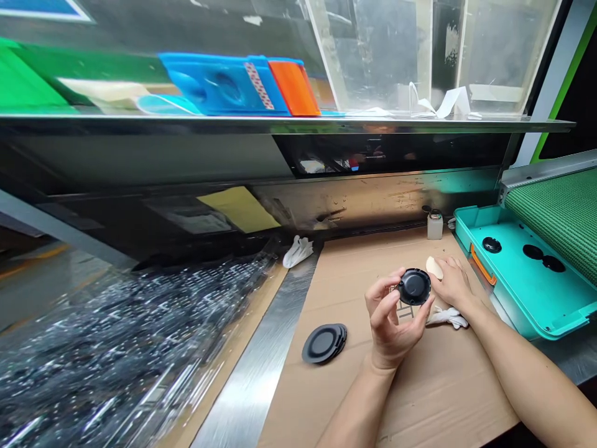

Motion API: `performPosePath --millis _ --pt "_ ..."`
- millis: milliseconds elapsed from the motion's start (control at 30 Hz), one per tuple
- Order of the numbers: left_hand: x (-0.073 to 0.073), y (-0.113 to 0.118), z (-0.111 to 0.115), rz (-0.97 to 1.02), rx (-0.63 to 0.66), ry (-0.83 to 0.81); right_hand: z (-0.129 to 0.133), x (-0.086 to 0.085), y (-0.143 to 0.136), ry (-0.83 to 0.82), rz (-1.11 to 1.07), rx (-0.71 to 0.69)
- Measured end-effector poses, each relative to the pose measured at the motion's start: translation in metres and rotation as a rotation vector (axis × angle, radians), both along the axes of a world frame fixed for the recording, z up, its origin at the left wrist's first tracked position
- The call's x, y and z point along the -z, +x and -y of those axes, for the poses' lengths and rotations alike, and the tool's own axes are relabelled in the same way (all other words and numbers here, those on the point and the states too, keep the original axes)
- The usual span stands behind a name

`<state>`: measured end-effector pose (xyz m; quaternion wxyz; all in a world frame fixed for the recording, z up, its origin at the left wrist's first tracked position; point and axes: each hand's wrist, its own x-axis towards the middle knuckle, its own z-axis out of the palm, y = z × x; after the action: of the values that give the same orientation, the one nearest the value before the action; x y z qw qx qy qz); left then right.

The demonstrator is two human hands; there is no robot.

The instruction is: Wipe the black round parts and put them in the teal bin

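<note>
My left hand (pixel 390 320) grips a round black plastic cover (pixel 415 287) by its edge, thumb and fingers on opposite sides, its face tilted up. Just beyond it, my right hand (pixel 451 283) is closed around a small cream-coloured pad (pixel 434 267), whose exact kind I cannot make out. The pad is close beside the cover; whether they touch is unclear. A small stack of black round covers (pixel 321 344) lies on the cardboard sheet (pixel 345 280) to the left. Beneath my right wrist rests a crumpled white cloth or glove (pixel 448 318).
On the right, a teal tray (pixel 517 280) holds three black discs beside a green conveyor belt (pixel 559 208). A small dispenser bottle (pixel 435 225) stands at the back. Clear plastic over many dark parts (pixel 121 354) fills the left. A metal shelf (pixel 280 123) crosses above with a blue-orange bin (pixel 237 86).
</note>
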<state>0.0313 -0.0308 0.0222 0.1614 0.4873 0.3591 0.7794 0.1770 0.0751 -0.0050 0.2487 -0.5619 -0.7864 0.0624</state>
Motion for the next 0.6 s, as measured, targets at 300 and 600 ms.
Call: performPosePath --millis 300,600 --pt "-0.005 0.002 0.002 -0.127 -0.062 0.069 0.0 0.002 0.0 0.01 -0.007 -0.003" --pt "-0.006 -0.004 -0.006 -0.367 -0.202 0.246 0.0 0.002 -0.001 -0.003 0.002 0.013"
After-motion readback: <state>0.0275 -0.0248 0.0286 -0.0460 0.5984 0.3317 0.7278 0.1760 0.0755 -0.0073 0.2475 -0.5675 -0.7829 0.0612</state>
